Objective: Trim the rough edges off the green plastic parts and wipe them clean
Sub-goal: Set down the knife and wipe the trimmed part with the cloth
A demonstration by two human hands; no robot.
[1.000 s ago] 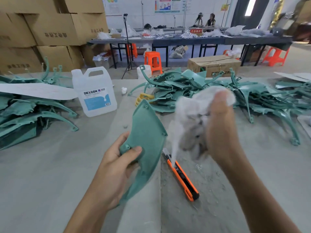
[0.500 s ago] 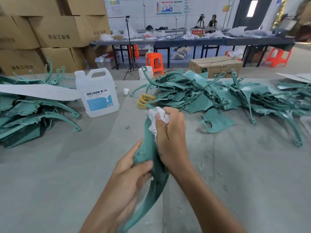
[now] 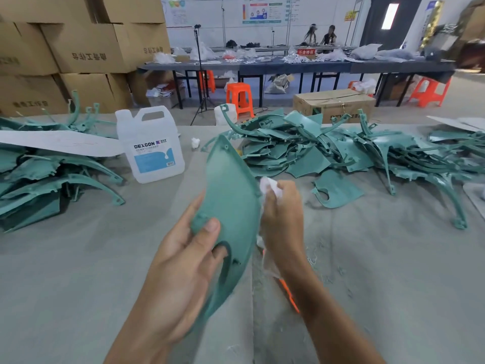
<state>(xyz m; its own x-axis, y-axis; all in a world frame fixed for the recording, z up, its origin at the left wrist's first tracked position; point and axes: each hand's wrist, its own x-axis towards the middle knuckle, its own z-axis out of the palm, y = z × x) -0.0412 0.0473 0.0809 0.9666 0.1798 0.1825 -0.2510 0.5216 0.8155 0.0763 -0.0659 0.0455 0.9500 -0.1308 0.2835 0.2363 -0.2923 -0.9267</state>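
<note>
We're wiping: left hand (image 3: 181,261) grips the green plastic part (image 3: 231,190), right hand (image 3: 282,222) pinches a white cloth (image 3: 270,186) at its edge, so next we likely rub along it.

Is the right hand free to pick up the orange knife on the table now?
Probably not yet: the right hand grips a white cloth against the green part; the knife lies under its forearm.

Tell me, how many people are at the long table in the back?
2. One person behind the long table, under the wall posters; a second person close beside, to the right. Others may be hidden beyond the picture's edges.
</note>
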